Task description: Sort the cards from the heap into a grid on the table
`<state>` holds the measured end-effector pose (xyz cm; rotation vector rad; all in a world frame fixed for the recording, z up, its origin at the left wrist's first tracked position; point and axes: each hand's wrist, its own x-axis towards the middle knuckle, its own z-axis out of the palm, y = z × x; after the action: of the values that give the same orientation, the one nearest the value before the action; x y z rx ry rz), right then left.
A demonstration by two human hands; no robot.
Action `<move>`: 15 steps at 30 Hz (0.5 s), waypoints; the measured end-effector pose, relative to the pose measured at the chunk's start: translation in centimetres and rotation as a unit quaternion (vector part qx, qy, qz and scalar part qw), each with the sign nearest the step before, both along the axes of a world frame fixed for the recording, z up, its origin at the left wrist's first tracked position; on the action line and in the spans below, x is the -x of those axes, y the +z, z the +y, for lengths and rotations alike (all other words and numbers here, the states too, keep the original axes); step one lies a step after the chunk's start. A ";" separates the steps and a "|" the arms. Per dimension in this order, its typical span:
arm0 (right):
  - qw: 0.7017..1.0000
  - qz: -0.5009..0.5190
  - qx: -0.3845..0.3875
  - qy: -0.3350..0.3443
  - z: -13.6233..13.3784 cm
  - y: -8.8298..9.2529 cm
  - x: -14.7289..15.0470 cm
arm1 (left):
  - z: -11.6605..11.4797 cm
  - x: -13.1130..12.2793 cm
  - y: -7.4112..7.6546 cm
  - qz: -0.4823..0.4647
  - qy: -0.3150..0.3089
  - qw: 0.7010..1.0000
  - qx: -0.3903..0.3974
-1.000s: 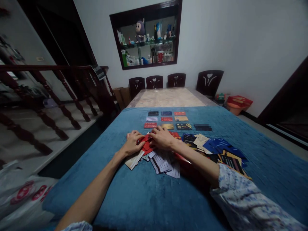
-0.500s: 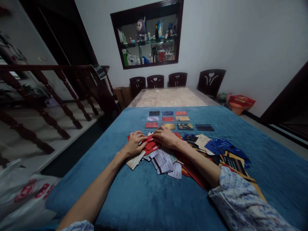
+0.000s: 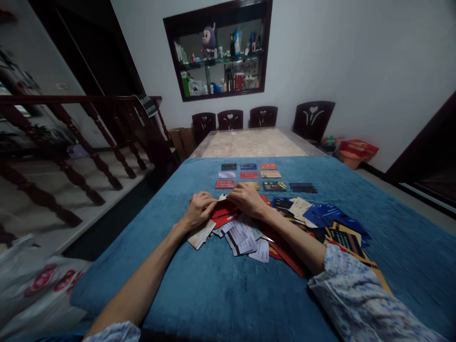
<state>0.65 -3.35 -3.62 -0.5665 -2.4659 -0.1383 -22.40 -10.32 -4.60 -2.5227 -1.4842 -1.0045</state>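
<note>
My left hand (image 3: 199, 210) pinches the left end of a red card (image 3: 221, 207), low over a loose pile. The fingers of my right hand (image 3: 246, 199) are closed on that card's right end, hiding part of it. Just below lie more red cards (image 3: 223, 220) and fanned white cards with dark stripes (image 3: 244, 240). Beside my left wrist is a cream card (image 3: 200, 235). Beyond my hands, cards stand in rows, among them a black-and-gold card (image 3: 274, 186) and a red card (image 3: 224, 184); my right hand partly covers a gold card (image 3: 253, 185).
Blue cards (image 3: 331, 219), beige cards (image 3: 301, 209) and black-and-yellow cards (image 3: 347, 241) spread to the right, partly under my right forearm. A blue cloth (image 3: 171, 294) covers the table's near part. Chairs (image 3: 263, 117) stand beyond. White plastic bags (image 3: 39, 294) sit at the lower left.
The red card between my hands has tipped up, so its face looks darker and narrower. My left fingers have closed in on its end; my right hand has barely shifted.
</note>
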 end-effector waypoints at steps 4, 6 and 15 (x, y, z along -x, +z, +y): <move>0.998 0.033 0.051 -0.025 0.1 -0.2 0.0 | 0.0 -0.1 0.2 -0.022 0.004 1.000 0.019; 0.996 0.033 0.073 -0.035 0.2 -0.4 0.0 | 0.1 -0.1 0.1 -0.036 0.007 0.999 0.025; 0.989 -0.011 0.123 -0.081 0.6 -0.7 -0.4 | 0.8 0.1 -0.6 -0.101 0.015 0.995 0.015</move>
<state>1.05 -2.74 -4.33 -0.8750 -2.4730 0.0970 -22.54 -9.48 -5.17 -2.4731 -1.5917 -1.2755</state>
